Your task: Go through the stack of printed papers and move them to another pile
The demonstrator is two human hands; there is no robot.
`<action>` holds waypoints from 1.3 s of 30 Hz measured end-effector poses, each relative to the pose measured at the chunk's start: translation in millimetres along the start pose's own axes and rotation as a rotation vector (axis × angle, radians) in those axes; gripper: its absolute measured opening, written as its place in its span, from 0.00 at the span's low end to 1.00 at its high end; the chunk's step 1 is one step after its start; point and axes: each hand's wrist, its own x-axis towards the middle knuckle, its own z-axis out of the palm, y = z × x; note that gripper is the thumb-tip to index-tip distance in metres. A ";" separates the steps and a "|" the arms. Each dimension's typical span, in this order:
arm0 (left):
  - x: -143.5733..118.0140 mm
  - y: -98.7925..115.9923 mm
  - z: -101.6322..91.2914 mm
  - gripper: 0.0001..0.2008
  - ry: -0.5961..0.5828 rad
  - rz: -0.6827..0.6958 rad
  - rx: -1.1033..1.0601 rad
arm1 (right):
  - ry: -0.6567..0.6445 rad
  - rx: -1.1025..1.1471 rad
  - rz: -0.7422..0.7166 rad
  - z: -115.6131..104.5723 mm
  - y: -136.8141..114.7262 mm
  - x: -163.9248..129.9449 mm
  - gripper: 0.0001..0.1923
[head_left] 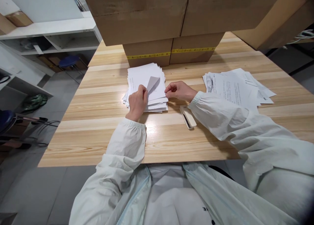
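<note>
A stack of white paper sheets (144, 77) lies on the wooden table (98, 120) in front of me. My left hand (137, 102) rests on the stack's near left part and pinches the lower corner of the top sheet, folding it up and over. My right hand (178, 90) touches the stack's right edge with its fingertips curled. A cream-coloured stapler (187, 117) lies on the table just below my right wrist, apart from both hands.
A second, spread pile of printed sheets (235, 87) lies at the right. Large cardboard boxes (169, 53) stand stacked at the table's far side, right behind the paper stack. White shelves (61, 38) and stools stand off to the left on the floor.
</note>
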 end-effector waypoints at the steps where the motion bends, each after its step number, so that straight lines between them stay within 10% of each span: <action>1: -0.1 -0.4 0.4 0.04 0.013 -0.009 -0.009 | 0.003 -0.004 -0.003 -0.7 -2.7 -0.2 0.07; 12: -11.3 1.6 2.9 0.02 -0.029 0.038 -0.201 | 0.045 0.356 0.246 14.2 -45.8 16.5 0.13; 22: 33.8 2.1 12.2 0.14 -0.138 -0.208 -0.856 | 0.040 0.435 0.230 29.4 -48.9 20.4 0.11; 39: 43.0 9.9 16.8 0.18 -0.114 -0.301 -0.807 | -0.090 0.414 0.110 26.6 -28.4 22.5 0.07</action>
